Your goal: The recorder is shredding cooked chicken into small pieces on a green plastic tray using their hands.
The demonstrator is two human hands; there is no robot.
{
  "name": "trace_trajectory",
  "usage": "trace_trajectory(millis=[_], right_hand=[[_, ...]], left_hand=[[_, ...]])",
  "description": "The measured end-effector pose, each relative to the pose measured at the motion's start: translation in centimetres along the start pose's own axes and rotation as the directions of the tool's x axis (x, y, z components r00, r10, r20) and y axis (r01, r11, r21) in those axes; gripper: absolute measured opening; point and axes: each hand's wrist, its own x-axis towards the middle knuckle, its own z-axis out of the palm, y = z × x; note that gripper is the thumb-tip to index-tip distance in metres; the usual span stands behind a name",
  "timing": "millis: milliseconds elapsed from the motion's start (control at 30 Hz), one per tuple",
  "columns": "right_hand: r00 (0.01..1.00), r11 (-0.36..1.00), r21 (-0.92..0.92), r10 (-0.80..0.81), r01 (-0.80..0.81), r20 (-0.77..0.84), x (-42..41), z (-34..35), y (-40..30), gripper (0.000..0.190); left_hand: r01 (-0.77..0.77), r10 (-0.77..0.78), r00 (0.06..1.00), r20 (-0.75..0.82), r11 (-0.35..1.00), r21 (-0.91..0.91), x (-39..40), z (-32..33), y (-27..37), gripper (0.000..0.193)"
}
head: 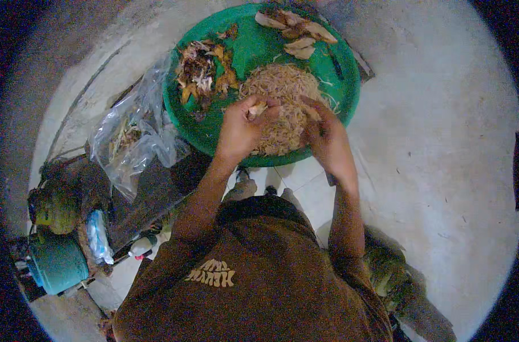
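Before me is a round green tray (pixel 242 25) with a raised rim. A large heap of pale shredded meat (pixel 285 85), which looks like chicken, fills its near middle. Over the heap's left side, my left hand (pixel 244 128) pinches a small pale piece of meat (pixel 256 110). My right hand (pixel 330 132) is at the heap's right side, its fingers curled around a brownish piece of meat (pixel 313 113), blurred. Bones and skin scraps (pixel 197 70) lie on the tray's left. Larger unshredded meat pieces (pixel 300 28) rest at the far right, near a dark knife-like object (pixel 334 62).
A clear plastic bag (pixel 133 137) with shredded contents stands left of the tray on a dark surface (pixel 157 188). Farther down the left are a teal container (pixel 58 260), a blue-and-white plastic packet (pixel 99 235) and a white bottle (pixel 142 246). A pale wall (pixel 430 128) rises on the right.
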Motion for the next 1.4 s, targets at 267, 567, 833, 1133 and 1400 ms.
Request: trace_trajectory(millis=[267, 567, 833, 1133, 1400], right_hand=[[0.987, 0.952, 0.276, 0.101, -0.133, 0.128, -1.0, 0.0, -3.2, 0.049], [0.987, 0.992, 0.077, 0.088, -0.098, 0.132, 0.0, -0.1, -2.5, 0.037], [0.997, 0.999, 0.045, -0.019, 0.023, -0.076, 1.7, -0.2, -1.1, 0.044], [0.997, 0.985, -0.159, 0.072, -0.072, -0.008, 2.4, -0.6, 2.5, 0.042], [0.982, 0.946, 0.268, 0.163, -0.184, 0.096, -1.4, 0.1, -1.6, 0.053]], left_hand=[[-0.041, 0.036, 0.999, -0.03, 0.985, -0.168, 0.4, 0.8, -1.3, 0.013], [0.067, -0.063, 0.997, 0.041, 0.993, -0.1, 0.4, 0.3, 0.0, 0.011], [-0.03, 0.029, 0.998, -0.061, 0.999, -0.018, 1.6, 0.5, -1.7, 0.016], [-0.04, 0.041, 0.997, 0.071, 0.999, -0.022, 2.5, 0.5, -5.2, 0.044], [0.24, -0.247, 0.968, 0.041, 0.864, -0.443, 0.3, 1.9, -2.5, 0.035]])
